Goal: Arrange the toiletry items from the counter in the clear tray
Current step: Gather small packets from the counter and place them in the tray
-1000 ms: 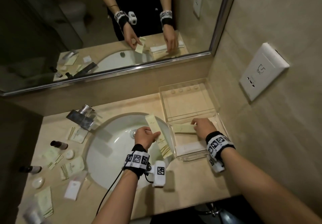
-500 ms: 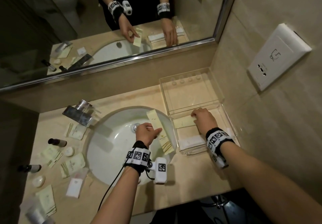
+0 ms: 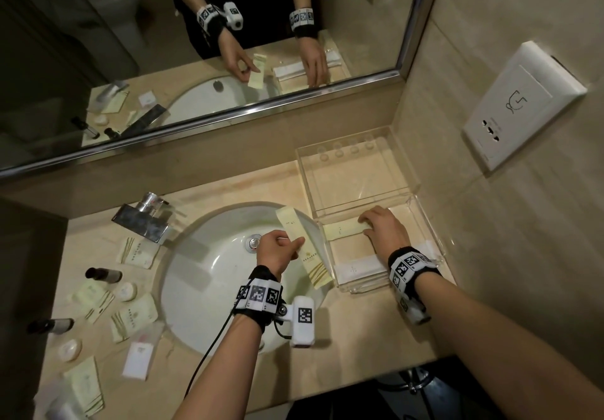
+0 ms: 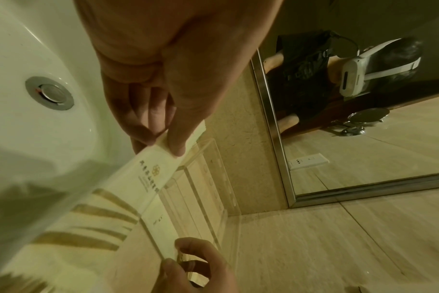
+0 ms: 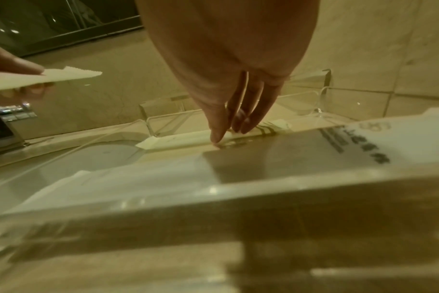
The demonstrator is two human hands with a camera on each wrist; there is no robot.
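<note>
The clear tray (image 3: 430,223) stands on the counter right of the sink, against the wall. Inside it my right hand (image 3: 367,226) rests with straight fingers on a pale yellow packet (image 3: 340,230) lying across the tray's back; the right wrist view shows the fingertips (image 5: 217,138) touching that packet (image 5: 188,138). A white packet (image 3: 356,267) lies along the tray's front. My left hand (image 3: 295,244) pinches a long pale yellow packet (image 3: 310,256) between thumb and fingers, held over the sink's right rim beside the tray; the left wrist view shows the same packet (image 4: 153,170).
A second clear tray or lid (image 3: 359,171) lies behind the first. Left of the white sink (image 3: 202,276) the counter holds several packets (image 3: 135,253), two small dark bottles (image 3: 104,274), round soaps (image 3: 125,290) and the chrome faucet (image 3: 143,220). A wall socket (image 3: 519,106) sits right.
The head view has tilted and shifted. Both hands stay almost where they were, the left still pinching its packet, the right still on the packet in the tray.
</note>
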